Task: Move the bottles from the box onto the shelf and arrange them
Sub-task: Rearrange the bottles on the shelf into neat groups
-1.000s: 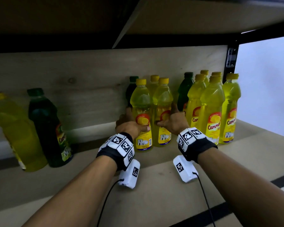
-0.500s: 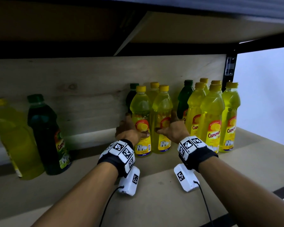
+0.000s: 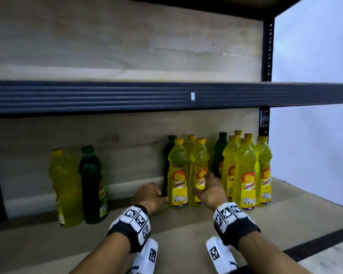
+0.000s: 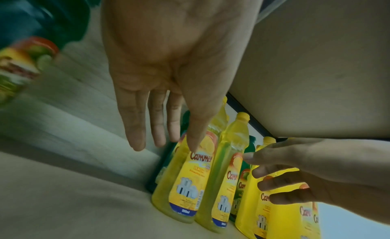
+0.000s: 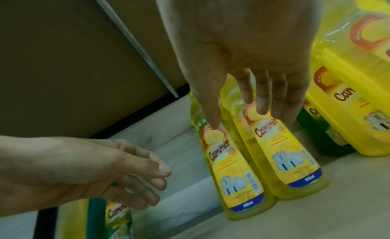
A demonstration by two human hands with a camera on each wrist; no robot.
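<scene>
Right now, seen from the head camera, two yellow bottles are standing upright side by side on the shelf board (image 3: 285,212), long axes vertical, and both hands are hovering just in front of them. Taking the left front bottle (image 3: 177,175) as the landmark, the left hand (image 3: 150,196) is sitting low beside its base on the left, and the right hand (image 3: 210,191) is reaching across the label of its neighbour, the right front bottle (image 3: 199,171). A tight cluster of more bottles (image 3: 246,171) is standing further right; two others, one yellow and one green, are standing well apart to the left. No box is showing.

Looking along the left wrist, the left hand (image 4: 168,67) is lying released, fingers (image 4: 135,125) straight and spread, gripping nothing; whether the thumb tip is brushing the landmark bottle (image 4: 185,180) I cannot tell.

Looking along the right wrist, the right hand (image 5: 242,50) is likewise hanging loose, fingers (image 5: 261,99) extended over the two labels, apparently clear of them, holding nothing. My judgement: both bottles are placed, and any next nudge would be pushing them sideways toward the cluster, the right hand being nearer.
</scene>
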